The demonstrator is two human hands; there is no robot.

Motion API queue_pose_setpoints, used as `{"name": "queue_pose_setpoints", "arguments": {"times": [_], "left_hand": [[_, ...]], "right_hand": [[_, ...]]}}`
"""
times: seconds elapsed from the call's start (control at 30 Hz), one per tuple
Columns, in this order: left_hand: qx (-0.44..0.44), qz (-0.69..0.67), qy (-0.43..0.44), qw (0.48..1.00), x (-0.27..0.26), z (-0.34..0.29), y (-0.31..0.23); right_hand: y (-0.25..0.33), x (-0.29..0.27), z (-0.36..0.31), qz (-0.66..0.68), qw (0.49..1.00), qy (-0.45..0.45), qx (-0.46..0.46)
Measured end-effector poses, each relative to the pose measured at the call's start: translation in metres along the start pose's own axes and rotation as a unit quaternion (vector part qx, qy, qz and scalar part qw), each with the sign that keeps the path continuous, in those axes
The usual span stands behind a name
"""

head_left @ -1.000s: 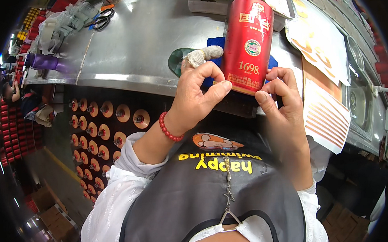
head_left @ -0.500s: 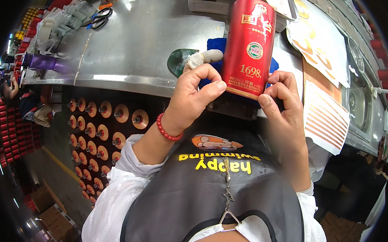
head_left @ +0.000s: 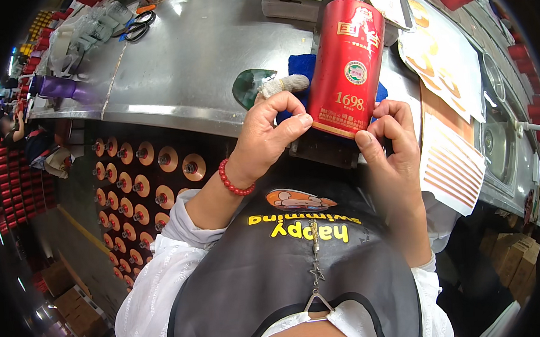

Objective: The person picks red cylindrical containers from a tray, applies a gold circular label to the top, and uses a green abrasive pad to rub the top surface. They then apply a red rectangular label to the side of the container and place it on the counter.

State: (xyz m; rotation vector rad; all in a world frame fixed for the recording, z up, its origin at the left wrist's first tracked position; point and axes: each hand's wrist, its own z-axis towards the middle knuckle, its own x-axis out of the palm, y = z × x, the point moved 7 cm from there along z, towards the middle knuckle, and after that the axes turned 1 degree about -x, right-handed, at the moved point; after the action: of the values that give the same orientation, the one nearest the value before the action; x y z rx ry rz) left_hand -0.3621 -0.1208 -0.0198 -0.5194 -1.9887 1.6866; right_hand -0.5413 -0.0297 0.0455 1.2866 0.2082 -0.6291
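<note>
A red bottle point(head_left: 345, 61) with gold lettering and a round emblem lies with its dark neck away from me and its base end toward me. It rests over a blue cloth point(head_left: 301, 63), with a dark block point(head_left: 324, 152) showing below its base. My left hand point(head_left: 274, 125) is closed at the lower left edge of the bottle, thumb and forefinger together. Pale cloth covers at least one of its fingers. At the lower right edge my right hand point(head_left: 393, 137) grips with curled fingers, its thumb against the base end. The undersides of the fingers are hidden.
A dark green disc point(head_left: 248, 87) lies left of the bottle on the metal table point(head_left: 178, 57). Scissors point(head_left: 139, 26) and a purple bottle point(head_left: 55, 86) sit farther left. Printed sheets point(head_left: 449, 159) lie at right. Several bottles with round tops point(head_left: 167, 158) stand below the table's left edge.
The bottle has turned slightly, its lettering shifting a little to the right. Both hands have moved very slightly left and keep their hold.
</note>
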Motion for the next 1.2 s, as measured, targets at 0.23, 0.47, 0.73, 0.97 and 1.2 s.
{"name": "queue_pose_setpoints", "arguments": {"times": [0.23,0.47,0.73,0.97,1.2], "left_hand": [[0.013,0.003,0.001,1.0,0.0027,0.0003,-0.004],[0.021,-0.008,0.013,1.0,0.0041,0.0012,-0.0047],[0.038,-0.007,0.032,0.999,0.0073,0.0016,-0.0067],[0.018,-0.021,0.02,0.999,0.0047,0.0015,-0.0039],[0.015,-0.035,0.026,0.999,0.0059,0.0016,-0.0051]], "right_hand": [[-0.0039,-0.0002,-0.0014,0.001,1.0,-0.001,0.009],[-0.0049,0.0001,-0.0013,0.01,1.0,0.006,0.016],[-0.0052,0.0003,-0.0008,0.011,1.0,0.01,0.013],[-0.0059,0.0004,-0.0012,0.022,0.999,0.013,0.03],[-0.0063,0.0008,-0.0008,0.016,0.999,0.017,0.033]]}}
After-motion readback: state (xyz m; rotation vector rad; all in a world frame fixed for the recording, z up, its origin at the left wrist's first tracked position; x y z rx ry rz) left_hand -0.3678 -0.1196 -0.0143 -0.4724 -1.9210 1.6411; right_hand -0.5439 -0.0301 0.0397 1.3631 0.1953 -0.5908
